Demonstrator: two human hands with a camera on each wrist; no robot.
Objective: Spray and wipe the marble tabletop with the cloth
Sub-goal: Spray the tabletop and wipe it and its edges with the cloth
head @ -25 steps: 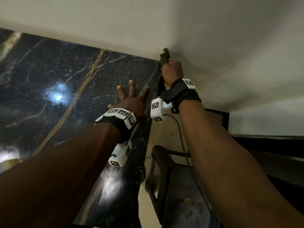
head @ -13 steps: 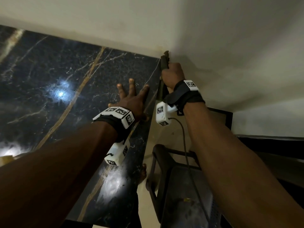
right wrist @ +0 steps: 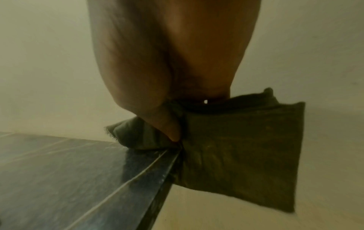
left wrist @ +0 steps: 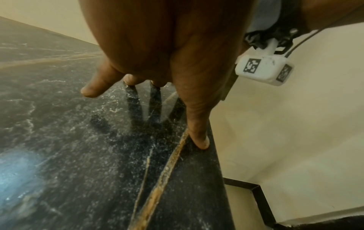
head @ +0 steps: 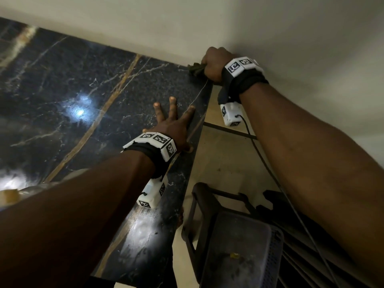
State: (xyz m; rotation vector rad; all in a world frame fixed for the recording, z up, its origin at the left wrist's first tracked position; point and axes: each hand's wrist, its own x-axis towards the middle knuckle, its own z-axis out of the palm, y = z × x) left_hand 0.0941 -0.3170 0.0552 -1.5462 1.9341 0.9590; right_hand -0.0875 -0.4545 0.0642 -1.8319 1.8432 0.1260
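Head view: the dark marble worktop [head: 87, 96] fills the left half, crossed by pale veins and a tan streak; the left hand [head: 170, 125] lies flat on it near its right edge, fingers straight and spread toward 12 o'clock, grasping nothing; the right hand [head: 214, 65] is at 1 o'clock from the left one, at the far right corner of the worktop against the wall [head: 270, 28], clenched around a dark cloth [head: 196, 69] that bunches out of the fist toward 9 o'clock; both wrists carry white tagged bands; a dark stool [head: 232, 242] stands on the floor at 5 o'clock, beside the worktop's edge.

Left wrist view: the left hand [left wrist: 167, 62] presses the worktop [left wrist: 78, 155] with straight fingers; one fingertip [left wrist: 201, 143] touches the slab just beside its right edge, next to the tan streak; the hand's reflection shows in the glossy stone.

Right wrist view: the right hand [right wrist: 171, 62] grips the cloth [right wrist: 246, 147] at the worktop's [right wrist: 69, 179] corner; part of the cloth is wadded on top of the slab at 9 o'clock of the thumb, the rest hangs over the edge as a flat panel at 4 o'clock.
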